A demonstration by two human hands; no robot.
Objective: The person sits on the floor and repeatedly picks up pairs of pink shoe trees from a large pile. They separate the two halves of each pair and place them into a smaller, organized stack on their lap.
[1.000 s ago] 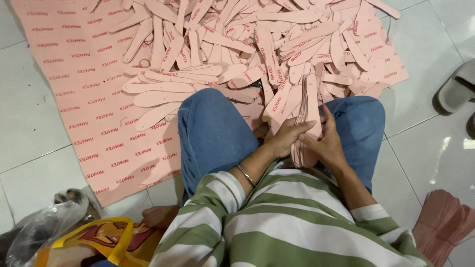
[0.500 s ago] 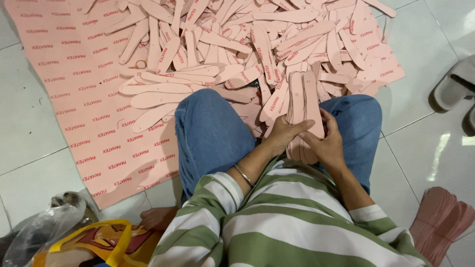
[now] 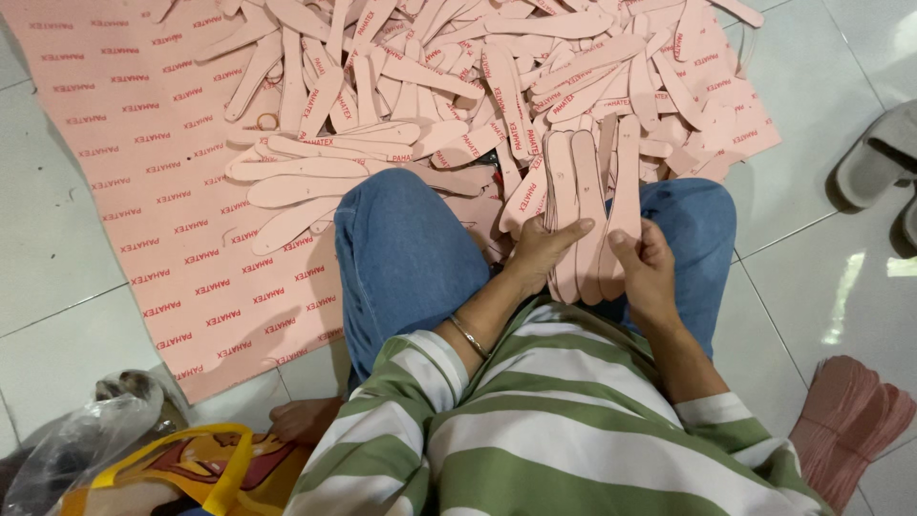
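Head view, left hand [image 3: 543, 250]: closed on the near end of a stack of pink insoles [image 3: 590, 196], centre of the frame, between the knees.
Right hand [image 3: 645, 268]: grips the same stack from the right side, thumb on top.
Loose insoles [image 3: 430, 86]: heaped across the upper middle on a pink printed sheet [image 3: 162, 191] spread over the tiled floor [image 3: 57, 277].
Lower left corner: plastic bag [image 3: 72, 444].
Right edge: grey slipper [image 3: 874, 158].
Lower right: second bundle of insoles [image 3: 845, 425].

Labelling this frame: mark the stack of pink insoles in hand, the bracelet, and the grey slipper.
stack of pink insoles [image 3: 590, 205], head view, middle of the front insole
bracelet [image 3: 468, 336], head view, band across the wrist
grey slipper [image 3: 874, 158], head view, upper strap
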